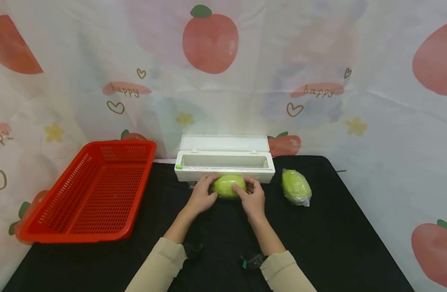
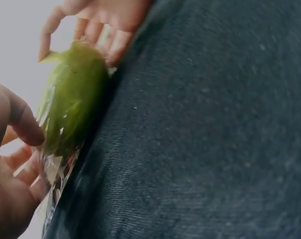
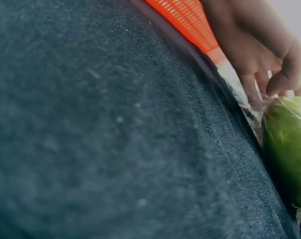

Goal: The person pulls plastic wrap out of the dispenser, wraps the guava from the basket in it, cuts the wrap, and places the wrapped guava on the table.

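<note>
A green oval fruit (image 1: 228,186) in clear cling film (image 2: 55,167) lies on the black cloth, held between both hands at the front of a long white film box (image 1: 223,176). At its left end, my left hand (image 1: 204,194) pinches the gathered film between thumb and fingers. My right hand (image 1: 253,197) holds the other end, thumb on the near side and fingers behind. In the left wrist view, the right hand (image 2: 103,22) curves around the fruit's far end. The right wrist view shows the left hand (image 3: 265,45) at the crinkled film.
The film box's lid (image 1: 223,142) stands open at the back, with a green slider (image 1: 178,166) on its left. A second wrapped green fruit (image 1: 295,186) lies to the right. On the left stands a red plastic basket (image 1: 126,227). A printed curtain (image 1: 245,109) hangs behind.
</note>
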Demonstrator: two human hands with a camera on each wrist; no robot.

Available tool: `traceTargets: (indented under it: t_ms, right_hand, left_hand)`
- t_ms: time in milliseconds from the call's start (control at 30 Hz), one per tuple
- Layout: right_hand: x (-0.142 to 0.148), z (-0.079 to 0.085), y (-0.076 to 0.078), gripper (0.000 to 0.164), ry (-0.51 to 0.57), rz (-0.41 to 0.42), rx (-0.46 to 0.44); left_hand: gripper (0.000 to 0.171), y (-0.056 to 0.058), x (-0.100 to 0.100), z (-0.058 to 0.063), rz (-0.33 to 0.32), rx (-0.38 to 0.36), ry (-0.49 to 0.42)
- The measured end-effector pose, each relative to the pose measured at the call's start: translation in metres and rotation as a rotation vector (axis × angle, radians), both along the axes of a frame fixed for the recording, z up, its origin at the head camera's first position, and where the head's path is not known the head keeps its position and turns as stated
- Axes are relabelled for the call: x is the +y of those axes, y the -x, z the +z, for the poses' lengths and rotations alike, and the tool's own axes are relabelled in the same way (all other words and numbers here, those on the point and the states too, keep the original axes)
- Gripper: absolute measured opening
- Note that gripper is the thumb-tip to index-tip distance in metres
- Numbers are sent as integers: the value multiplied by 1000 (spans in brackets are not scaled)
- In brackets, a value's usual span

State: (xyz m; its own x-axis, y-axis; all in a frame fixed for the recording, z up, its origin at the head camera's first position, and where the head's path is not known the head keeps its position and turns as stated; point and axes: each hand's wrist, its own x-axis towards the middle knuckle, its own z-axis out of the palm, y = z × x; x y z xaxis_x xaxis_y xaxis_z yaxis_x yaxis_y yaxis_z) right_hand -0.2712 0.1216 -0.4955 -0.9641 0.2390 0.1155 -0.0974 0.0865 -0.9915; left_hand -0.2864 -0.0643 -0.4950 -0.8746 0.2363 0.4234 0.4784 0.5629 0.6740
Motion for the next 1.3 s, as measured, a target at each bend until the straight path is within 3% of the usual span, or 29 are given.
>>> traceTargets:
  t_ms: [133, 200, 267, 333, 400, 500, 567, 700, 833, 1000, 1200, 1300]
  right_hand:
    - [4, 1, -1, 55, 22, 8, -13]
    - [5, 2, -2, 55, 21, 10, -36]
    - [7, 3, -3, 56, 19, 7, -51]
    - [9, 5, -3, 56, 19, 5, -51]
    - [10, 6, -2, 55, 19, 0, -48]
    - [10, 7, -2, 56, 17, 6, -53]
    - [9, 6, -3, 56, 16, 15, -63]
    - [2, 10, -8, 56, 29, 35, -54]
    - [-3, 9, -10, 56, 14, 34, -33]
    - [-4, 1, -9, 62, -83, 29, -1]
    - [-3, -2, -8, 67, -305, 37, 64]
    - [0, -3, -7, 69, -329, 35, 84]
  left_hand:
    - [59, -10, -6, 7, -24, 24, -16]
    - [55, -20, -10, 15, 21, 67, -37]
    - [47, -31, -12, 23, 82, 55, -92]
    - [40, -40, -13, 28, 112, -43, -152]
    - [39, -44, -11, 27, 95, -204, -193]
    - [50, -40, -5, 19, 30, -442, -251]
    - [53, -34, 0, 12, 4, -535, -337]
    - [53, -24, 5, 2, 43, -557, -472]
    - [48, -22, 5, 1, 129, -534, -483]
    - [56, -26, 11, 1, 115, -580, -535]
    - [66, -25, 12, -1, 67, -602, -582]
    - [68, -21, 11, -1, 41, -612, -634]
